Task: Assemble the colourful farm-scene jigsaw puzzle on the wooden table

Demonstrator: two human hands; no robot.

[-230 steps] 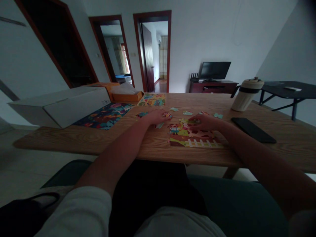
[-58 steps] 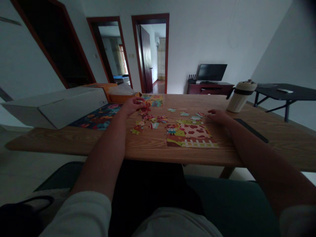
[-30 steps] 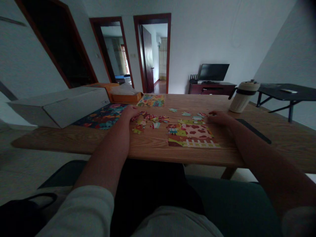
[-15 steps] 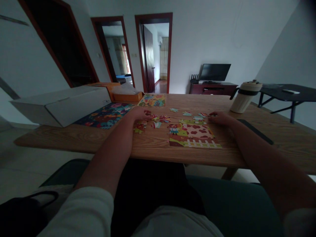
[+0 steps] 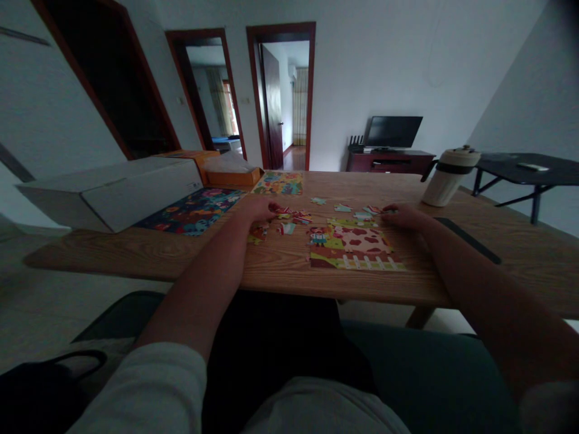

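My left hand (image 5: 259, 211) reaches over the loose puzzle pieces (image 5: 301, 217), its fingers bent and closed around what looks like a small reddish puzzle piece (image 5: 273, 207), mostly covered by the fingers. Under the wrist lies another puzzle piece (image 5: 257, 234), partly hidden. My right hand (image 5: 402, 216) rests on the table with loosely curled fingers a little apart, beside a red-and-white striped piece (image 5: 373, 210); no piece shows in it. Between the hands lies a partly joined jigsaw puzzle (image 5: 362, 244) with a spotted cow, a figure and a white fence. Several pale pieces (image 5: 342, 208) lie behind it.
On the left stand a long white box (image 5: 140, 187) and an open orange box (image 5: 233, 178). A dark picture sheet (image 5: 194, 211) and a yellow one (image 5: 280, 183) lie beside them. At the right are a beige tumbler (image 5: 447, 181) and a flat black object (image 5: 468, 240).
My left hand has shifted slightly right, and the reddish piece by its fingertips is now more covered. My right hand stays nearly still beside the striped piece.
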